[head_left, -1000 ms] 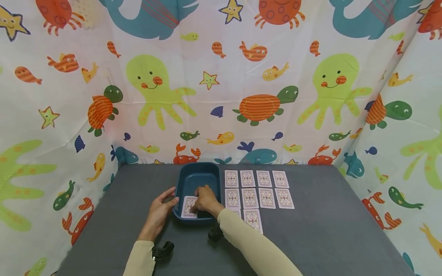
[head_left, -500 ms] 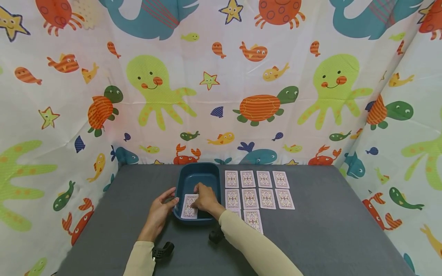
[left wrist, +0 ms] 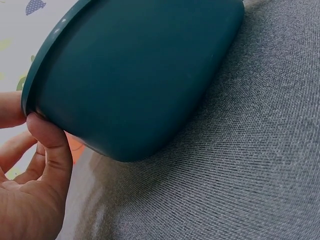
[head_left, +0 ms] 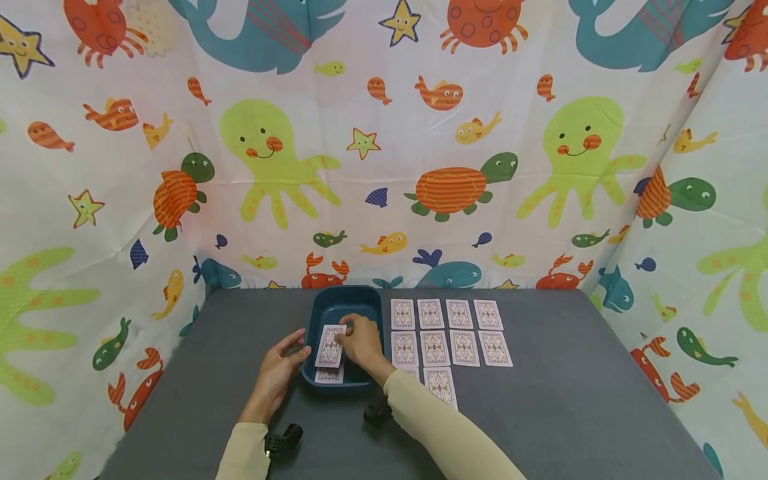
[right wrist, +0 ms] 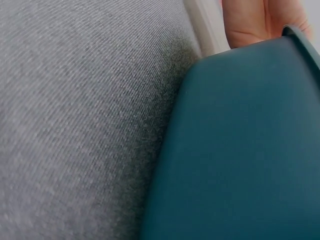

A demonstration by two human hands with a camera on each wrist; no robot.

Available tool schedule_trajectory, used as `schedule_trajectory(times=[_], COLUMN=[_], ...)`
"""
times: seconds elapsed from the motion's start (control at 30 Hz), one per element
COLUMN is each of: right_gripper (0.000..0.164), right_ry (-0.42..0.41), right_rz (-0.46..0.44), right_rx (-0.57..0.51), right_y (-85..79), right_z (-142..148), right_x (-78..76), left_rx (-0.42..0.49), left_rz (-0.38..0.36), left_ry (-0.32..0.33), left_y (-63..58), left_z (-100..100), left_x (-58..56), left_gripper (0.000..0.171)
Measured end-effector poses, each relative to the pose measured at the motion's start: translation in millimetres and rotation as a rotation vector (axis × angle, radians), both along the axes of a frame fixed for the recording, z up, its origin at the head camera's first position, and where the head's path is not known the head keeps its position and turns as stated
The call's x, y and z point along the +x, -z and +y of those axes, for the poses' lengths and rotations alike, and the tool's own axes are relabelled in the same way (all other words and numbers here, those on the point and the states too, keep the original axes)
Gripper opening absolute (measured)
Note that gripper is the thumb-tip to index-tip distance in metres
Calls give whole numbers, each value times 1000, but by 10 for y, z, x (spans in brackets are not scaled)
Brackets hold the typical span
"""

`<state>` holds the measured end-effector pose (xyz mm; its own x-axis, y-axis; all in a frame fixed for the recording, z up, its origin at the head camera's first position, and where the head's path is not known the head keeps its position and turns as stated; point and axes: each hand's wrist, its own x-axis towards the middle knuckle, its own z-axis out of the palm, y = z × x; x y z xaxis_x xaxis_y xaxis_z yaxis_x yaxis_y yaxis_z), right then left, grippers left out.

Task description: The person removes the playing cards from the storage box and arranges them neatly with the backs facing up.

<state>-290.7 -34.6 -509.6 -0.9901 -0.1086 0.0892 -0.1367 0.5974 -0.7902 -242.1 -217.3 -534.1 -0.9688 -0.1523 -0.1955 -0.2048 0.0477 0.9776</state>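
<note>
A deep teal plastic tray (head_left: 312,310) stands on the grey table, tilted in the left wrist view. My left hand (head_left: 279,370) pinches its left rim between thumb and fingers; the thumb (left wrist: 47,132) shows against the rim's underside. My right hand (head_left: 364,343) reaches over the tray's right side and pinches the right edge of a face-down playing card (head_left: 329,345), held raised and slightly turned. Under it, another face-down card (head_left: 329,375) lies at the tray's near end, mostly covered. In the right wrist view the tray's outer wall (right wrist: 240,145) hides the cards.
Right of the tray, several face-down cards (head_left: 433,348) lie in neat rows on the table (head_left: 558,393). My right forearm partly covers a card (head_left: 412,369) in the nearest row. A curtain (head_left: 372,167) printed with sea animals hangs behind the table.
My right hand has lifted the top card in the tray and moved it up and away from me, uncovering part of a card below. My left hand stays on the rim.
</note>
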Motion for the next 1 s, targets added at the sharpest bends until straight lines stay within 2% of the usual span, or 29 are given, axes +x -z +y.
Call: schedule_trajectory(times=[0.13,0.27,0.4,0.63,0.77,1.0], right_gripper=[25,26,27,26,26,26], right_ry=[41,69,79,80,68,43], right_rz=[25,44,83,167,170,121], right_rx=[-35,-113,-185,-230,-282,-354], right_y=[-39,-67,-81,-96,-142,-249], right_z=[-1,2,15,27,44,139], right_x=[2,11,26,57,94,197], left_rx=[7,-2,-4,7,0,8], left_rz=[9,8,9,8,9,13], left_ry=[-10,-8,-2,-11,-11,-8], left_y=[-11,-13,-5,4,-3,-3], left_z=[8,8,6,14,10,5], left_x=[2,13,17,2,2,20], left_gripper=[49,50,51,51,52,52])
